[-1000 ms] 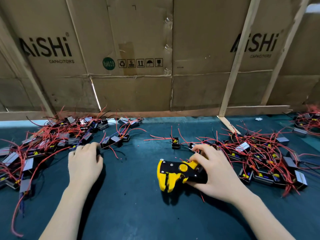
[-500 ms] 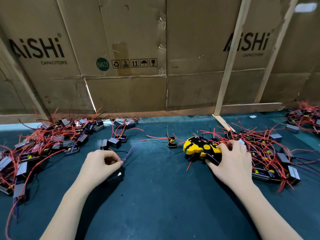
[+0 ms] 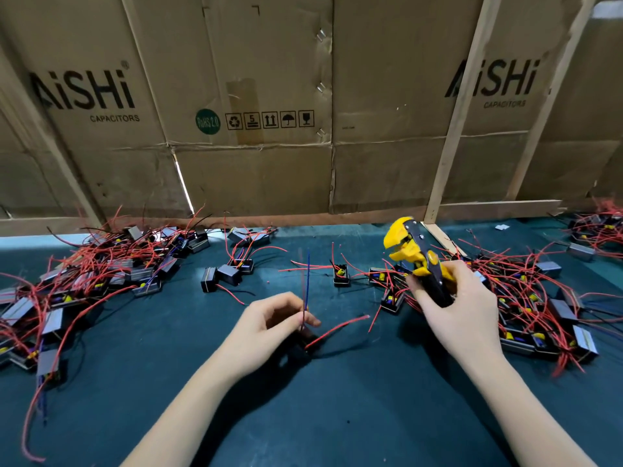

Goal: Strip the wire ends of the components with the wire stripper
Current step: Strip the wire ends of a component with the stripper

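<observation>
Left hand [image 3: 269, 323] pinches blue wire [image 3: 307, 281] upright; wire thin, floppy, so grip near end. Right hand [image 3: 451, 308] grasps wire stripper [image 3: 409, 249], head toward 11 o'clock.

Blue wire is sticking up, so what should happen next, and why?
Probably bring the wire stripper, gripped in the right hand, across to the blue wire. The left hand pinches that wire upright, and the two are apart.
</observation>
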`<act>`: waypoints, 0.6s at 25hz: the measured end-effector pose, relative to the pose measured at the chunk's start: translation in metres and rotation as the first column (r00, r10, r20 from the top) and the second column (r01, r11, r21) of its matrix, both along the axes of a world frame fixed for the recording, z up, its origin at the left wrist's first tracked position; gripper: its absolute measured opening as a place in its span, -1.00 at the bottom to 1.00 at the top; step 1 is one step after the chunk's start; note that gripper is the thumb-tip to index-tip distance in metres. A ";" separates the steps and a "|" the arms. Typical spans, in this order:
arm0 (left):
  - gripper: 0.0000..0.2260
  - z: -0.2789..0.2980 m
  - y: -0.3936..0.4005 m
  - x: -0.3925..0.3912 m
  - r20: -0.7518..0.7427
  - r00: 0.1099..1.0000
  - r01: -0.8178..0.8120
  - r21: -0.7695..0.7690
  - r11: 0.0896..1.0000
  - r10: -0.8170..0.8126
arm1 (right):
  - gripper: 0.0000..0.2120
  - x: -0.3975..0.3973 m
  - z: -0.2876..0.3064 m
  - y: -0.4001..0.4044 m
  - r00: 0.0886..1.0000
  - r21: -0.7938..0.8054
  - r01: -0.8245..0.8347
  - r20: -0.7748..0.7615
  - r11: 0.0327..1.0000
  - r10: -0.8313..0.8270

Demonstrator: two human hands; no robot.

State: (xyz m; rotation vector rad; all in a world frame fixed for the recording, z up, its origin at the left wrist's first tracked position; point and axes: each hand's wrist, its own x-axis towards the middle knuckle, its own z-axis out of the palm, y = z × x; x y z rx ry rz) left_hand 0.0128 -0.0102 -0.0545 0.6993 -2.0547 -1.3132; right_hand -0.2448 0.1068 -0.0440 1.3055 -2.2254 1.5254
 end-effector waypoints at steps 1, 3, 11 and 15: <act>-0.88 -0.002 0.001 -0.004 -0.009 1.000 0.004 0.047 0.999 -0.003 | -0.71 0.000 0.000 0.001 1.000 0.015 0.010 -0.027 1.000 -0.009; -0.86 -0.004 0.002 -0.007 -0.031 0.999 -0.010 0.103 0.995 0.013 | -0.66 -0.001 -0.002 0.000 0.985 0.078 0.069 -0.162 0.995 -0.055; -0.78 -0.002 0.004 -0.013 -0.086 0.994 -0.052 0.147 0.988 0.065 | -0.62 0.000 -0.015 -0.008 0.935 0.110 0.150 -0.339 0.983 -0.105; -0.45 0.008 -0.002 -0.006 -0.087 0.994 -0.035 0.305 0.952 0.064 | -0.62 -0.003 -0.016 -0.008 0.945 0.125 0.135 -0.315 0.983 -0.090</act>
